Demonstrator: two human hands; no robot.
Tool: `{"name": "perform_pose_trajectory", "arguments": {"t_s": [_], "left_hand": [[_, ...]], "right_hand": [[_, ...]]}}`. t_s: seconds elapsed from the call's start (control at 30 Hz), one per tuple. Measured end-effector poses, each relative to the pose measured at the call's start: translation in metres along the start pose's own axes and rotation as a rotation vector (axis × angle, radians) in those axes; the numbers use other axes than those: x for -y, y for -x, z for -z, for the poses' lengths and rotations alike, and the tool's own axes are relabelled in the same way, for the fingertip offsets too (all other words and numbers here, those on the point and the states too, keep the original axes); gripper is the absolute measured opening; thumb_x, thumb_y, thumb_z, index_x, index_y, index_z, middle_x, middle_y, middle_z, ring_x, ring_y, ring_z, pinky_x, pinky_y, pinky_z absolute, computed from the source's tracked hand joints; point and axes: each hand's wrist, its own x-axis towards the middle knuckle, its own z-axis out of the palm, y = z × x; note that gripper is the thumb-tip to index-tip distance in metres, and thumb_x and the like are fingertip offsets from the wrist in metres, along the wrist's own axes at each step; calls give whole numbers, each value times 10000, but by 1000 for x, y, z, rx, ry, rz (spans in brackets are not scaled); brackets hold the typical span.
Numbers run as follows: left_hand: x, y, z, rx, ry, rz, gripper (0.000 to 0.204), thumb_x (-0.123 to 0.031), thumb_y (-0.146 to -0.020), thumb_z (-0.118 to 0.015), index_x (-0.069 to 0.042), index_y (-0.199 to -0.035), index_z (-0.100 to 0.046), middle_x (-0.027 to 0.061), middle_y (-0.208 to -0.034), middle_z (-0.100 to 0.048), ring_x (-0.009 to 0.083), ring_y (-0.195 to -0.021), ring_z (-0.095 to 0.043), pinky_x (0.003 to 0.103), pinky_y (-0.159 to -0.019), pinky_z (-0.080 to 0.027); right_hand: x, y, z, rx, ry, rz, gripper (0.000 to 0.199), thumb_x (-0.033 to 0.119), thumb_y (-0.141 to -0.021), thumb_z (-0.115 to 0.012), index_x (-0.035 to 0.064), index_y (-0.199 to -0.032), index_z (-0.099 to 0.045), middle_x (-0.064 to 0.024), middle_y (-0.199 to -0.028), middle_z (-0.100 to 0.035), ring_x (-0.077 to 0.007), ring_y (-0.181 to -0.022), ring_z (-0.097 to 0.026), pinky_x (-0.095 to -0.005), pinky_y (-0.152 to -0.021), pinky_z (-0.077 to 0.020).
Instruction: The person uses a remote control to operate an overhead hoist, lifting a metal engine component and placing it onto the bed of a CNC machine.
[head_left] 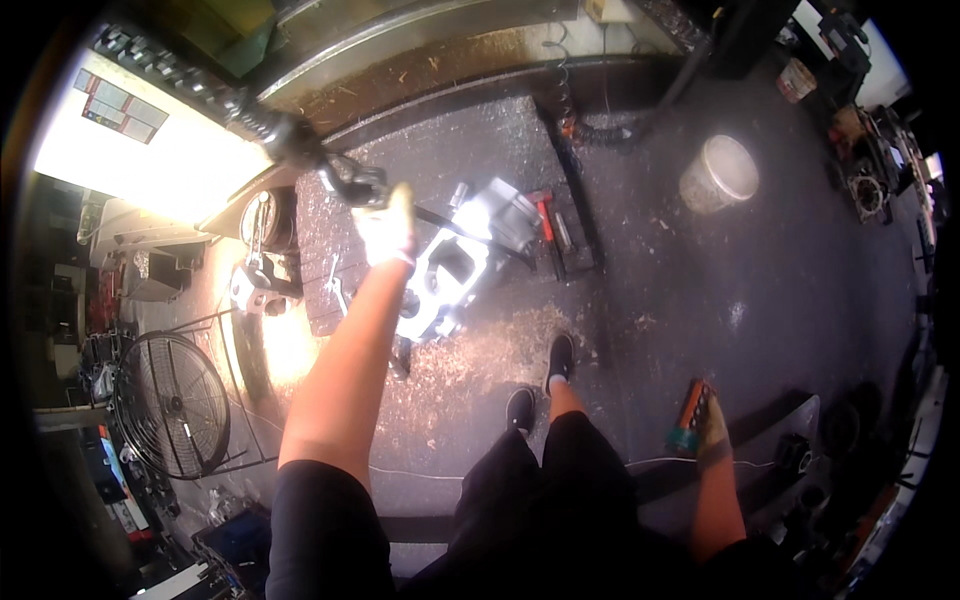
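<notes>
My left hand (386,228), in a pale glove, is raised over a low dark platform (500,120). Its fingers close at a black hoist hook (362,187) on a thick chain (250,118) from the upper left. A dark strap or bar (460,230) stretches from beside this hand across a bright metal casting (440,275), whose surface is partly washed out by glare. Low at the right, my gloved right hand (714,425) grips an orange-and-black handheld block with a teal end (690,415), possibly a hoist control.
A red-handled tool (547,218) lies right of the casting. On the floor stand a white bucket (720,173), far right, and a large wire fan (172,405), left. Another metal casting (258,288) sits left of the platform. A thin cable (660,460) crosses the floor near my legs.
</notes>
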Motion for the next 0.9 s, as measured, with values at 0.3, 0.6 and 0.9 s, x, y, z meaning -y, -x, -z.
{"name": "perform_pose_trajectory", "arguments": {"t_s": [0.3, 0.6, 0.9], "left_hand": [[-44, 95, -20, 99, 102, -257, 496, -357, -806, -768, 30, -1096, -662, 199, -1067, -720, 352, -1007, -677, 451, -947, -510], [-36, 139, -96, 89, 39, -307, 483, -393, -878, -795, 46, -1057, -703, 150, -917, -746, 250, -777, -684, 420, -759, -554], [-127, 215, -153, 74, 223, -195, 696, -343, -869, -771, 40, -1392, -518, 155, -1314, -642, 273, -1135, -602, 408, -1018, -475]], "right_hand": [[8, 104, 110, -119, -87, 0, 530, 578, -1008, -616, 208, -1386, -636, -23, -1144, -724, -259, -920, -715, -473, -759, -621], [20, 91, 272, 25, -193, 187, 520, 454, -1107, -475, 140, -1518, -529, -22, -1416, -644, -187, -1289, -614, -368, -1096, -485], [149, -28, 379, 110, -380, 368, 557, 470, -1113, -441, 116, -1540, -497, -63, -1457, -605, -232, -1337, -575, -409, -1127, -464]]}}
